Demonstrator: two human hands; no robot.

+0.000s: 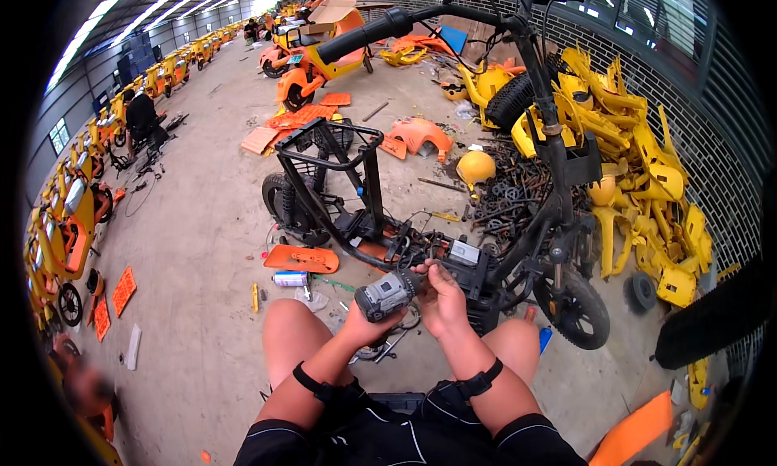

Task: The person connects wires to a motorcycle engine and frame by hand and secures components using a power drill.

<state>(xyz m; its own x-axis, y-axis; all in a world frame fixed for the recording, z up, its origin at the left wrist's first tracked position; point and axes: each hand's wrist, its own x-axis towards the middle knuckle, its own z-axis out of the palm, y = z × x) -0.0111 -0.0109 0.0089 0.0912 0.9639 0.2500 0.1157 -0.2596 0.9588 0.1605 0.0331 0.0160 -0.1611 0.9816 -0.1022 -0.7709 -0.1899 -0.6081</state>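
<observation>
My left hand (366,328) grips a grey and black cordless power driver (387,294), its nose pointing toward the frame of a stripped black electric scooter (364,223). My right hand (441,297) is closed around the driver's front end, right by the scooter's footboard, where loose wires (421,243) and a grey box (465,253) lie exposed. I sit low with both bare knees in front of me. The scooter's handlebar (388,25) and steering column (550,126) rise on the right.
A heap of yellow plastic body panels (639,166) lies along the brick wall at right. Black metal parts (510,199) are piled behind the scooter. Orange panels (301,259) and a spray can (290,279) lie on the concrete. Rows of yellow scooters (73,215) and a crouching person (142,118) are at left.
</observation>
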